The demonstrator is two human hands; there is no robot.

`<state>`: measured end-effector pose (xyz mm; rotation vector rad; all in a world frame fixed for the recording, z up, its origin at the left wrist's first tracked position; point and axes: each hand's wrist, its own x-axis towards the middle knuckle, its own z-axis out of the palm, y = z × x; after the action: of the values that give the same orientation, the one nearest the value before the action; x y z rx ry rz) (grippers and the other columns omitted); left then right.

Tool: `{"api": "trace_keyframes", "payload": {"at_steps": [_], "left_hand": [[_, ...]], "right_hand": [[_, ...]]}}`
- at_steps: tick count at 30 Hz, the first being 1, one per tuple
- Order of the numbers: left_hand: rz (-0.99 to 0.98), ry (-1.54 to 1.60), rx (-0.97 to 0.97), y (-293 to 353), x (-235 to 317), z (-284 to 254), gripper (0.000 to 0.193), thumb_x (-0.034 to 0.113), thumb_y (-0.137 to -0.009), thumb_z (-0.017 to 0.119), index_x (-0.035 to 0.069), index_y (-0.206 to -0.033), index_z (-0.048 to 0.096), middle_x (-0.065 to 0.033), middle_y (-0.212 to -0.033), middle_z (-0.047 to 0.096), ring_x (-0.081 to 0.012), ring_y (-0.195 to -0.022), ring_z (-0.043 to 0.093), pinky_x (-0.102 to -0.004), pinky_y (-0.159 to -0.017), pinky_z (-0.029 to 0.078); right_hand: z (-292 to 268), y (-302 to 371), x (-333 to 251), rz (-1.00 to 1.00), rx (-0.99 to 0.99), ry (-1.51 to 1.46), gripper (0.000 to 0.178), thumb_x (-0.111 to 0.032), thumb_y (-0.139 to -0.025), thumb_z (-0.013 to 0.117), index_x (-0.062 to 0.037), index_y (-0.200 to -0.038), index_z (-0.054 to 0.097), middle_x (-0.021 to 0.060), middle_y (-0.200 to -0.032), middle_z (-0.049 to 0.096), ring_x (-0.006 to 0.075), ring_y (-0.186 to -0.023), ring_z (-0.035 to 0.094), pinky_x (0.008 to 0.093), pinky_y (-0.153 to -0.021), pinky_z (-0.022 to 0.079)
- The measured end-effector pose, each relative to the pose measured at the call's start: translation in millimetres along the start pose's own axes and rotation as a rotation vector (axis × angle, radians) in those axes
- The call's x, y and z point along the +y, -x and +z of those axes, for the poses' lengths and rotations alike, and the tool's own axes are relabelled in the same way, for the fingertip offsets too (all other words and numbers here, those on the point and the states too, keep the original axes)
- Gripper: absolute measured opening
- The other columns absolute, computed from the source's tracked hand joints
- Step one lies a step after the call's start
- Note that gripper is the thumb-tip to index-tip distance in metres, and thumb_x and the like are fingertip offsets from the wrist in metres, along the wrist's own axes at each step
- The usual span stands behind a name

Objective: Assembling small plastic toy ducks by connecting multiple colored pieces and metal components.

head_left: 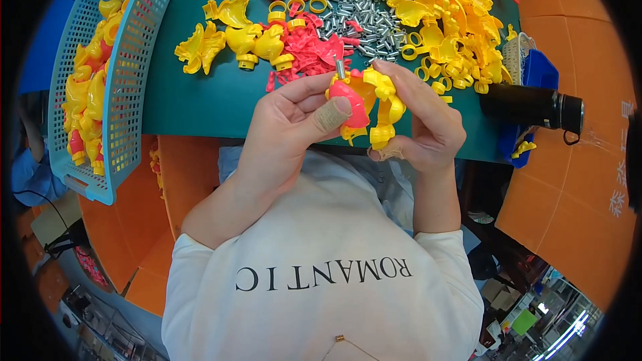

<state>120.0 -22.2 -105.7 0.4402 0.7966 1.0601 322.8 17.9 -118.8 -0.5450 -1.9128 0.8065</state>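
My left hand (287, 120) is closed on a pink and yellow plastic toy part (349, 104), its taped thumb pressing the pink piece. A small metal cylinder (340, 69) stands up from the top of that part. Close beside it, my right hand (428, 120) pinches a yellow plastic shell piece (386, 110) between fingers and taped thumb. The two pieces are close together above the table's near edge; whether they touch, I cannot tell. Beyond my hands lie pink plastic pieces (311, 53), metal cylinders (364, 20) and a large pile of yellow shells (441, 7).
At left stands a blue basket (127, 93) full of yellow and pink toys. Yellow pieces (200, 48) lie on the green table (200, 103). A black bottle (528, 105) lies by a blue bin (540, 70) at right. Orange cardboard (555, 187) flanks the table.
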Motion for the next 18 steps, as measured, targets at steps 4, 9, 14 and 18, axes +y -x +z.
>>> {"api": "trace_keyframes", "payload": {"at_steps": [4,9,14,18], "left_hand": [[0.033,-0.016,-0.024,-1.2,0.7,1.9,0.047,0.009,-0.083,0.071,-0.007,-0.122,0.051,-0.0150,-0.110,0.064,-0.0176,-0.098,0.063,-0.0286,-0.081,0.054],[0.072,-0.048,-0.042,4.9,-2.0,2.7,0.048,0.012,-0.085,0.069,-0.003,-0.127,0.051,-0.0138,-0.113,0.063,-0.0176,-0.101,0.062,-0.0298,-0.083,0.054],[0.062,-0.033,-0.125,8.0,-2.8,4.1,0.050,0.013,-0.087,0.066,0.000,-0.132,0.049,-0.0133,-0.119,0.061,-0.0172,-0.104,0.061,-0.0308,-0.085,0.054],[0.027,-0.008,-0.164,6.0,1.9,1.2,0.045,0.009,-0.086,0.066,-0.001,-0.128,0.052,-0.0140,-0.118,0.061,-0.0170,-0.101,0.062,-0.0305,-0.084,0.055]], "right_hand": [[5.2,-2.1,-4.1,-0.012,-0.018,0.084,0.078,-0.027,-0.056,0.085,0.0057,-0.122,0.056,0.0275,-0.119,0.058,0.0400,-0.113,0.057,0.0472,-0.099,0.041],[9.5,1.7,-6.2,-0.009,-0.016,0.095,0.078,-0.024,-0.055,0.087,0.0062,-0.121,0.056,0.0272,-0.120,0.058,0.0410,-0.114,0.056,0.0477,-0.100,0.041],[18.9,12.8,-7.5,-0.009,0.145,-0.055,0.074,-0.021,-0.057,0.088,0.0052,-0.119,0.058,0.0271,-0.119,0.058,0.0428,-0.114,0.055,0.0505,-0.099,0.040],[12.6,12.8,-7.1,-0.057,0.128,-0.032,0.072,-0.021,-0.058,0.088,0.0030,-0.119,0.058,0.0269,-0.117,0.060,0.0429,-0.114,0.055,0.0528,-0.098,0.041]]}}
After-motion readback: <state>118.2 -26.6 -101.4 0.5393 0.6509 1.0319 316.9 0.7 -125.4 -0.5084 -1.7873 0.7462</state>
